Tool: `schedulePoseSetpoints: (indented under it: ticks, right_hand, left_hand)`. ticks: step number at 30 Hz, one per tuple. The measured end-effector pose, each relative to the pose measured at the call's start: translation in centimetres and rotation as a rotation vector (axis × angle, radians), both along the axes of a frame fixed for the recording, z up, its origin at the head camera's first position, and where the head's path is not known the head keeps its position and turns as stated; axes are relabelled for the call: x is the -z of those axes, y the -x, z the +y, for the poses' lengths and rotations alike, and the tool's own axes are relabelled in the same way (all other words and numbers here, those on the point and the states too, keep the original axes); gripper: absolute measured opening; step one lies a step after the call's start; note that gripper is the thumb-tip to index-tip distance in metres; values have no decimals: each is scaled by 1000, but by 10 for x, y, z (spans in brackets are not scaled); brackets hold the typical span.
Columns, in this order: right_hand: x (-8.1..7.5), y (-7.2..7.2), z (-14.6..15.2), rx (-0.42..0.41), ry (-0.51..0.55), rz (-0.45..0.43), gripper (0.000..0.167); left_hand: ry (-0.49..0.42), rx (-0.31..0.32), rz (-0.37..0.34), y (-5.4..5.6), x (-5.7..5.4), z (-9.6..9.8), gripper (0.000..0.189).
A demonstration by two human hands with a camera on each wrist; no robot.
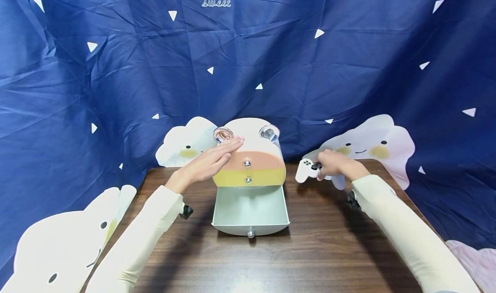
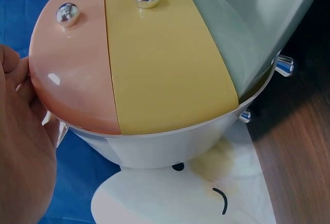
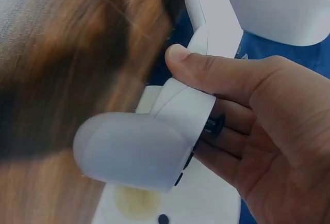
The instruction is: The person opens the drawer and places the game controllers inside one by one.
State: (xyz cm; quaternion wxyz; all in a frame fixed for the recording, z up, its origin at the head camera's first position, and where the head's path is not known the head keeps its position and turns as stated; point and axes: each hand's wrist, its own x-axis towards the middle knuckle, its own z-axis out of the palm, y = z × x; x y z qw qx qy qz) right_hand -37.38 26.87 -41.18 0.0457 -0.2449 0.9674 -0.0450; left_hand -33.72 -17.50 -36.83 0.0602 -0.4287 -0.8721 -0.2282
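Observation:
A small rounded drawer cabinet (image 1: 248, 131) stands on the table, white on top, with orange (image 1: 263, 159) and yellow (image 1: 267, 177) drawer fronts, both pushed in. Its pale green bottom drawer (image 1: 251, 230) is pulled out, with nothing in it. My left hand (image 1: 207, 161) rests its straight fingers at the cabinet's upper left; in the left wrist view, the hand (image 2: 26, 131) lies along the orange front's edge. Right of the cabinet, my right hand (image 1: 333, 163) grips a white game controller (image 1: 304, 172) above the table. The right wrist view shows thumb and fingers around the controller (image 3: 129, 149).
The brown wooden table (image 1: 248, 265) reaches back to a blue curtain (image 1: 248, 47) with white triangles and cloud figures. Two shiny ring-shaped pieces (image 1: 269, 133) stick up from the cabinet top. Round metal knobs (image 1: 251, 233) project from the drawer fronts.

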Motion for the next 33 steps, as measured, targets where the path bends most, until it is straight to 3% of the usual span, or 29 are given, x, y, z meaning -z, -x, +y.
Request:
schedulePoseSetpoints:
  ticks: [13,21,33]
  right_hand:
    - [-29,-20,-5,-61,-42,89,57]
    - [-54,-39,-13,-146,-5,113,31]
    - [-83,-72,-33,-250,24,137,40]
  left_hand:
    - [-15,16,-25,0,0,0,51]
    - [-16,13,-13,1,0,-1,52]
    - [-5,-2,13,0,0,0,52]
